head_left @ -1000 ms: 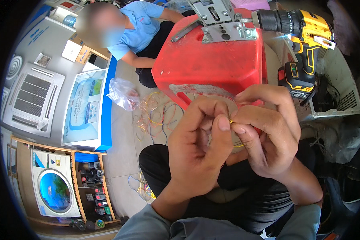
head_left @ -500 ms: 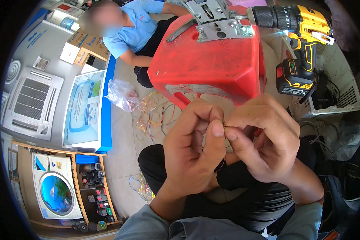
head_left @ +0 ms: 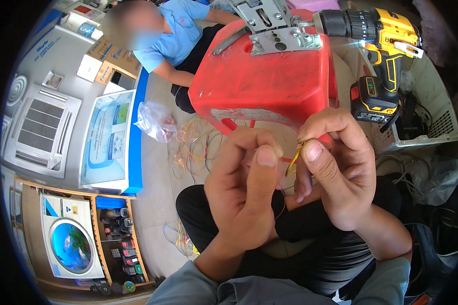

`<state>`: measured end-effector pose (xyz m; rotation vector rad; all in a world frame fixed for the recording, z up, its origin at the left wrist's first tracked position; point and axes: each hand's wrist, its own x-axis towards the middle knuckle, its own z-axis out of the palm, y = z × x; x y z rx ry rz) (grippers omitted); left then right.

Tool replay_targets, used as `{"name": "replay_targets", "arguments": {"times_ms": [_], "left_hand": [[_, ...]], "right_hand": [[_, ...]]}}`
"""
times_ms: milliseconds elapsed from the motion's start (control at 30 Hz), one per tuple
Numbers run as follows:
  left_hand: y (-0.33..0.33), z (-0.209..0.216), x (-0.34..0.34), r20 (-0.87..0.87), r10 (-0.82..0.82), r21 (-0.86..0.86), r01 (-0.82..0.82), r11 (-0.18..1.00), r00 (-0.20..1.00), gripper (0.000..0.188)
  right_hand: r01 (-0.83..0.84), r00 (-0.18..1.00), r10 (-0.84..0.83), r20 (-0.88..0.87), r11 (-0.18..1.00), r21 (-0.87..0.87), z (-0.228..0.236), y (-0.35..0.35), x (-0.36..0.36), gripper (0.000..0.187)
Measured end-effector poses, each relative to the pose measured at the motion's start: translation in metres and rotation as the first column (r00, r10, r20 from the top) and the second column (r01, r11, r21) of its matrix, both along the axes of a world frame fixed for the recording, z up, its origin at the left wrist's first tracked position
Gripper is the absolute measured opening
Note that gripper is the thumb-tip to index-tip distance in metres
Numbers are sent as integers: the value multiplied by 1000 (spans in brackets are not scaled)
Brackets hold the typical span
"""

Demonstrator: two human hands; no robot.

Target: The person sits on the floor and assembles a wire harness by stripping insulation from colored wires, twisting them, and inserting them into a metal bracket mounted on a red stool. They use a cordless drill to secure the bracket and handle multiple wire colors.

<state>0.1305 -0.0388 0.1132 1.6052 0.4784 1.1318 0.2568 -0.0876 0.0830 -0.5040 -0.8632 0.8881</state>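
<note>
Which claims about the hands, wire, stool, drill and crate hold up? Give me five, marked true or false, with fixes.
1. The right hand pinches a yellow wire between thumb and finger. True.
2. The left hand grips the drill. False: neither hand holds the drill; the left hand is beside the right hand.
3. A metal bracket is on top of the red stool. True.
4. The plastic crate is left of the stool. False: the crate is to its right.
5. Loose coloured wires lie on the floor. True.
</note>
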Motion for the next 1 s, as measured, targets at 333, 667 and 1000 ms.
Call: {"name": "replay_targets", "arguments": {"times_ms": [333,667,1000], "left_hand": [[23,9,-7,-63,222,691,-118,713,973,24],[22,9,-10,-104,267,716,-114,688,958,20],[10,0,0,-177,262,780,-27,625,949,18]], "right_hand": [[-15,993,15,114,1000,2,1,-4,8,11],[17,972,-20,235,1000,16,0,-1,12,10],[-24,999,22,47,998,58,1,-5,-4,8]]}}
